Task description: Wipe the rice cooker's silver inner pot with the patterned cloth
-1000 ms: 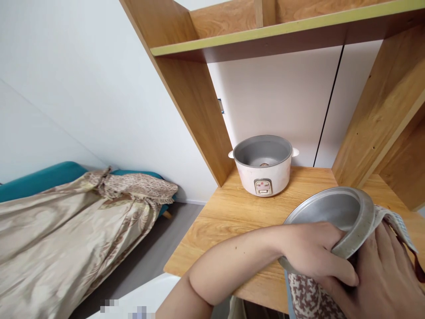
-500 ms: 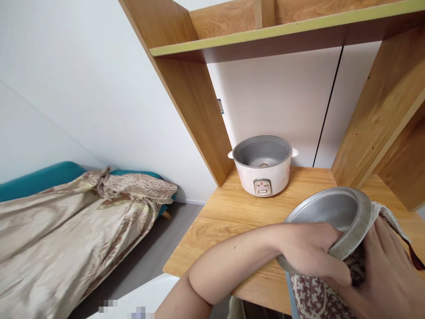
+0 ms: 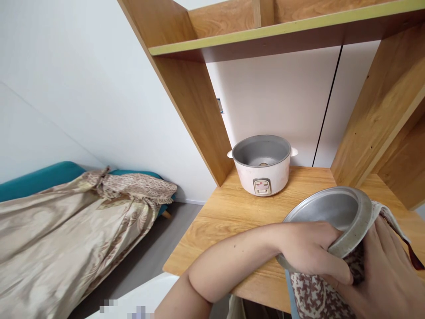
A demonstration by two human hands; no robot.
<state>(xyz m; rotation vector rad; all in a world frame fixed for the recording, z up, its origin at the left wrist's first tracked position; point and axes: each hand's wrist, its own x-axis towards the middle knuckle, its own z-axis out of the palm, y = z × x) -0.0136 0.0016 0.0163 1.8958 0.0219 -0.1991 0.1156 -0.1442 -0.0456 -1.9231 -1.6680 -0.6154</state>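
A silver metal inner pot (image 3: 327, 208) is tilted at the lower right, over the front of the wooden desk (image 3: 232, 217). My left hand (image 3: 312, 250) grips its near rim, with the fingers inside and the thumb outside. A brown-and-white patterned cloth (image 3: 314, 292) lies against the pot's outer wall and reaches up to the rim on the right. My right hand (image 3: 388, 266) presses this cloth to the pot, its fingers fairly straight and their tips partly hidden. Behind them on the desk stands a white rice cooker body (image 3: 262, 177), lidless, its grey inside showing.
A wooden shelf board (image 3: 265, 37) with a yellow-green edge spans above the desk, between upright panels (image 3: 189, 106). To the left, a teal sofa (image 3: 63, 170) is covered with a beige patterned throw (image 3: 83, 230). Grey floor (image 3: 156, 248) shows between sofa and desk.
Hands, pot and cloth hold nearly the same pose. The view has shifted very slightly.
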